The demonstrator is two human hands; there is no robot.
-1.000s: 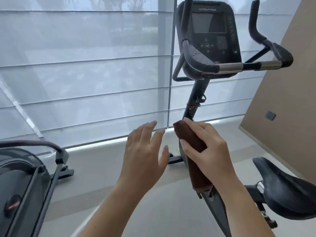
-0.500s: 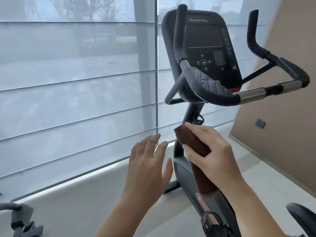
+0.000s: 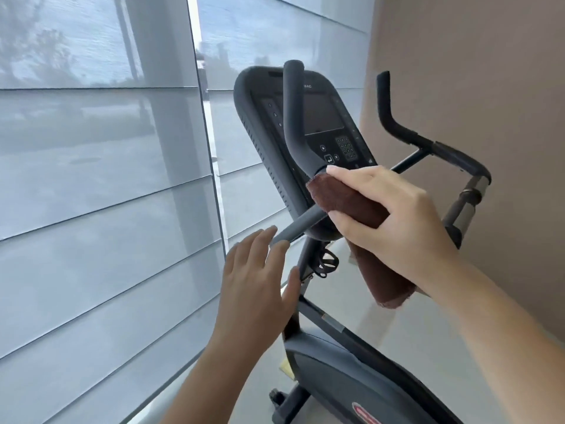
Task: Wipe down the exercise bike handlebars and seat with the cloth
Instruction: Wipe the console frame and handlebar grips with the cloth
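- My right hand (image 3: 397, 221) grips the brown cloth (image 3: 351, 203), with fingers and thumb wrapped round it. The cloth's upper end sits against the left handlebar (image 3: 290, 117), at the bend just below its upright horn.
- The cloth's other end hangs out below my right wrist, frayed at the edge and touching nothing.
- My left hand (image 3: 256, 289) is held flat and slack, fingers straight and a little spread, holding nothing. It sits lower than the right hand and to its left.
- A grey bar (image 3: 301, 223) slants down from under the cloth to the left fingertips. I cannot tell whether they touch its end.
- Directly behind the cloth stands the console (image 3: 324, 117). The horn crosses in front of its screen, and my right hand covers its lower right corner.
- Beyond my right knuckles runs the right handlebar (image 3: 406, 133), its far grip close to the wall (image 3: 474, 71).
- Below the right hand, the post (image 3: 305, 261) carries a black loop (image 3: 325, 264). The post runs down past my left thumb to the dark housing (image 3: 351, 371), which is cut off by the bottom edge.
- Grey blinds (image 3: 107, 209) hang to the left of both hands, and the beige wall stands to the right.
- A small yellow scrap (image 3: 287, 369) lies on the floor (image 3: 348, 298) beside the housing, too small for me to identify.
- The console's lettering is blurred and I cannot read it.
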